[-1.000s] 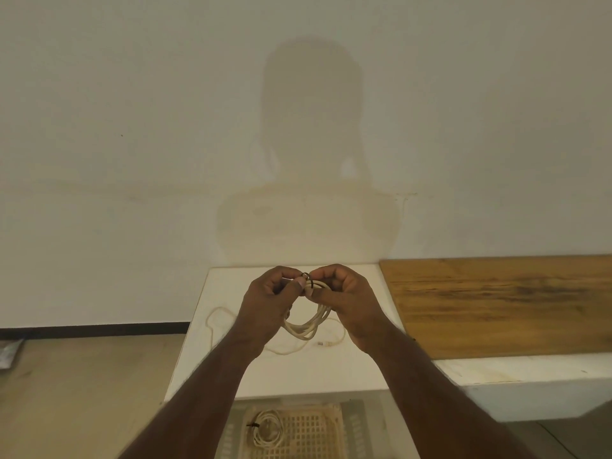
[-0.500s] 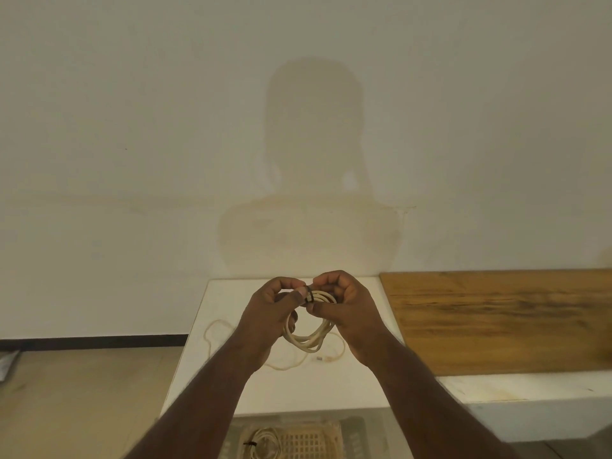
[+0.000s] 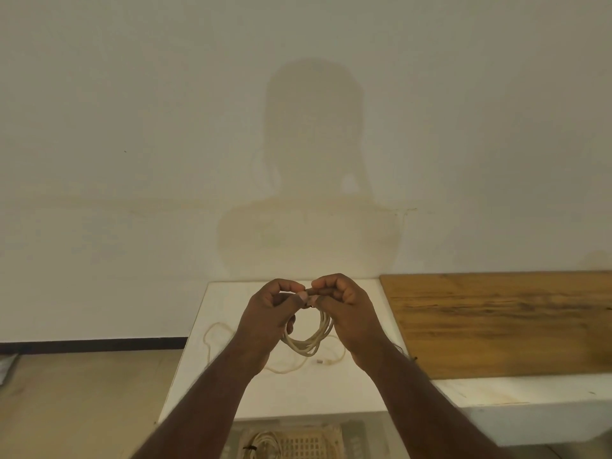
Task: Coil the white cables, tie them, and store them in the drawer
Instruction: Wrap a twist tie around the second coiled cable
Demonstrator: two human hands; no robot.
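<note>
1. Far left: tan floor (image 3: 82, 392), dark baseboard (image 3: 92, 344) along the pale wall (image 3: 132, 127).
2. Left of centre: loose white cable (image 3: 212, 339) lying uncoiled on the white cabinet top (image 3: 215, 385), trailing across to a plug end (image 3: 326, 361) near the middle.
3. Left hand (image 3: 265, 321) raised above the cabinet top, fingers curled, thumb and fingertip pinching at the top of the coiled white cable (image 3: 311, 342).
4. Coil hanging as a round loop between both hands, clear of the cabinet top. Small dark tie (image 3: 310, 305) visible at the pinch point; wrap state too small to tell.
5. Right hand (image 3: 351, 313) touching the left at the fingertips, fingers curled, gripping the same top section of the coil.
6. Bottom centre: open drawer (image 3: 357, 438) with lattice basket (image 3: 308, 445); tied cable bundle (image 3: 261, 447) already lying in its left part.
7. Right: wooden board (image 3: 503, 323) flat on a white ledge (image 3: 530, 399), just beside the cabinet.
</note>
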